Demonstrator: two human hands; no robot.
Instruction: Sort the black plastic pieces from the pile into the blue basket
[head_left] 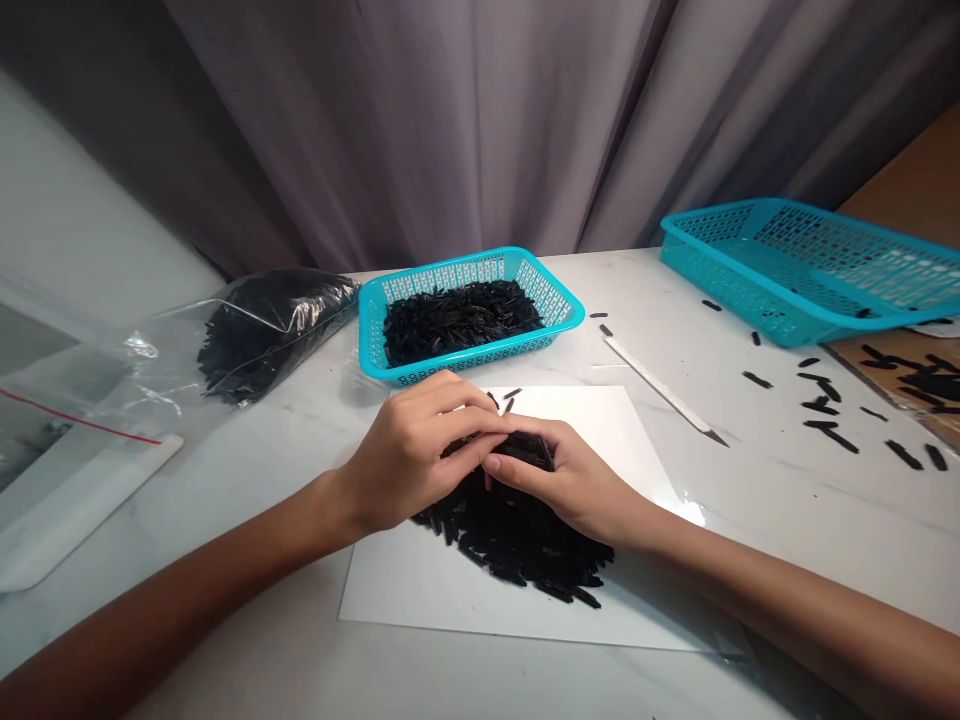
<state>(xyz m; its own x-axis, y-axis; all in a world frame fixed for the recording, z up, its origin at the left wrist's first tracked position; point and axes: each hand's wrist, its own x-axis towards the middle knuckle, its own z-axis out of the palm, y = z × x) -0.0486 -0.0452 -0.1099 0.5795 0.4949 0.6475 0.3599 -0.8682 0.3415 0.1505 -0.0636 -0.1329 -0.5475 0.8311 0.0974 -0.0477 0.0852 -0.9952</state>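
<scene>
Black strips [517, 550], loose: lying heaped on white sheet [420, 595]; probably handling light, stiff, brittle; likely suiting a mid-length pinch. Cupping left hand [420, 445] and right hand [577, 475] above, fingers [471, 418] together; cannot tell whether gripping any.

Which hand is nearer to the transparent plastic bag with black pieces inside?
Left. The left hand is to the right of the bag and nearer the camera; the right hand is farther right, beyond the left one.

Your left hand [429, 455] and right hand [566, 480] meet over piled black strips [525, 535]; blue basket [566, 317] at twelve o'clock.
</scene>
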